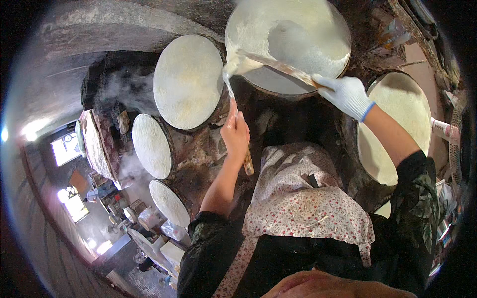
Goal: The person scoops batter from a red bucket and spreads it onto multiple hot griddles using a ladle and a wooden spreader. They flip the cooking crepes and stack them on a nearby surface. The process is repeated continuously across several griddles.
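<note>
My bare left hand grips the wooden handle of a slim metal-necked scraper, its head smeared with pale batter. In a white knit glove with a blue cuff, my right hand is closed on a flat wooden spatula that slants left over the large griddle. The two tool ends meet at a clump of pale batter by the griddle's left edge. Across the large round griddle spreads a thin cream-coloured layer, with a greyer patch in its middle. Steam blurs part of it.
Left of the large griddle is another coated round griddle; smaller pale rounds lie farther left. At the right, a griddle sits beside my forearm. Steam drifts at left. A glass jar stands at the upper right.
</note>
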Demonstrator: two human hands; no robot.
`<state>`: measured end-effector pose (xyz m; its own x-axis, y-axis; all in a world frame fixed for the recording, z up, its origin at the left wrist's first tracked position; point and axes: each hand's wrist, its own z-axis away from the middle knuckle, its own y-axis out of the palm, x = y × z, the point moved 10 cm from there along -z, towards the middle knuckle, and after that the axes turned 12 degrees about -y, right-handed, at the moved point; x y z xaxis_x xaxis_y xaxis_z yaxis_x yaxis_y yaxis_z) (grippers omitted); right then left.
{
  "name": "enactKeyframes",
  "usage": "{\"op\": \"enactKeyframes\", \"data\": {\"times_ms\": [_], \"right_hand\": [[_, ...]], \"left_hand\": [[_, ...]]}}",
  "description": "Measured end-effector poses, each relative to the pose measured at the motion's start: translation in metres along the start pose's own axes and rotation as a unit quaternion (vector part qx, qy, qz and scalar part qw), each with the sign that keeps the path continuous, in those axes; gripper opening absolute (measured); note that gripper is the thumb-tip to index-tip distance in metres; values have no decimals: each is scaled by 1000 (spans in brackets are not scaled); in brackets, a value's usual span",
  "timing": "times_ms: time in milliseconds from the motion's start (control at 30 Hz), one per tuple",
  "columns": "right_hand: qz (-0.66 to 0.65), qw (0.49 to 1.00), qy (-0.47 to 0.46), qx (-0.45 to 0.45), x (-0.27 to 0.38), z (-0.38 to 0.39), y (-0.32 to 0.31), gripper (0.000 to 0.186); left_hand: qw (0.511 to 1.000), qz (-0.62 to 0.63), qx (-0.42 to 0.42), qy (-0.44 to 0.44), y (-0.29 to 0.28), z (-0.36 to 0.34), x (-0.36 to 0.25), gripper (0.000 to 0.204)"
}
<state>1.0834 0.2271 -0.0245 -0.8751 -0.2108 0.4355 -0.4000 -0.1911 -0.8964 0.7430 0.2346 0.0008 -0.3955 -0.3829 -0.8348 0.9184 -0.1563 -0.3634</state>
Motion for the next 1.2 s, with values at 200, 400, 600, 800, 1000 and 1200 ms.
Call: {"op": "enactKeyframes", "data": {"times_ms": [200,400,600,800,1000,1200], "right_hand": [[-142,975,120,-125,8,113,-12,48],[-349,899,130,-232,184,-15,61,59],[-185,932,227,-212,245,-104,127,67],[-360,778,320,-403,225,-47,117,64],[-240,915,249,-209,298,-142,153,70],[-206,813,411,-357,235,-41,134,61]], "left_hand": [[985,16,153,-79,-11,38,2,52],[944,148,217,202,-73,36,-123,58],[949,233,100,188,-222,62,-104,67],[979,168,85,81,-305,52,-35,64],[981,121,146,52,-312,51,6,66],[975,111,184,49,-313,37,21,68]]}}
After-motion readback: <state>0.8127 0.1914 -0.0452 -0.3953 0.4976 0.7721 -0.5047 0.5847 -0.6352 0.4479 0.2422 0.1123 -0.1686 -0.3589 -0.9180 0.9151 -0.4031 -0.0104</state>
